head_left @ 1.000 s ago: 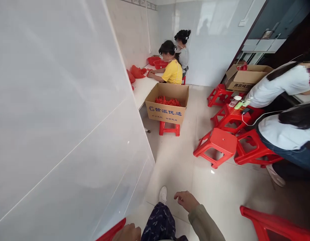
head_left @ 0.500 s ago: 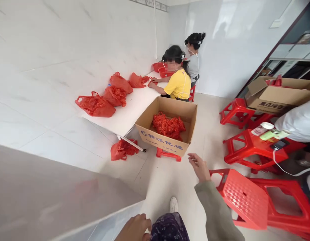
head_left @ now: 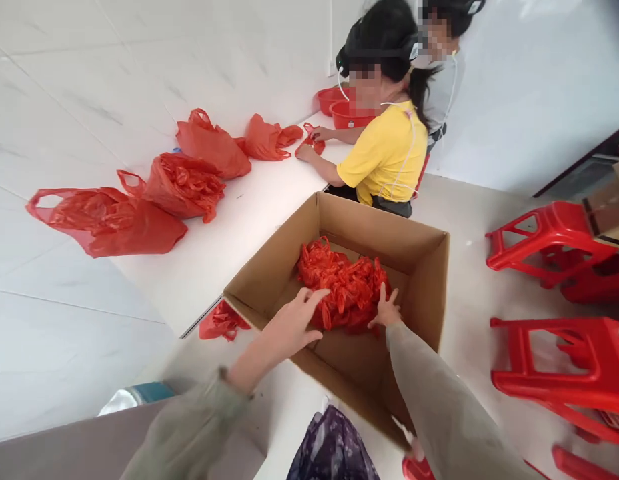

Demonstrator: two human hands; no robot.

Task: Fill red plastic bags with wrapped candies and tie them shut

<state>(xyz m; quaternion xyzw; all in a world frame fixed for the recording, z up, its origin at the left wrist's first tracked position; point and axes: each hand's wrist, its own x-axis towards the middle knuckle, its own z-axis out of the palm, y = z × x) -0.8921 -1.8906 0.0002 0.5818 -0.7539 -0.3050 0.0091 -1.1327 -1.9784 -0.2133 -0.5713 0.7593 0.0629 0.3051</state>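
Observation:
In front of me a cardboard box stands with its top uncovered. A heap of crumpled red plastic bags lies inside it. My left hand is over the box's near left side, thumb and fingers apart, close to the left edge of the heap. Deeper in the box, my right hand has its fingers spread at the heap's right edge. It seems to touch the bags, though contact is hard to make out. Neither hand grips anything.
Several filled red bags stand on the white table to the left. A person in a yellow shirt sits beyond the box, handling a small red bag; another person sits behind. Red stools stand to the right, and a red bag lies under the table.
I have come closer to the box. Both hands have moved forward from outside it to the heap of red bags, the right one reaching in.

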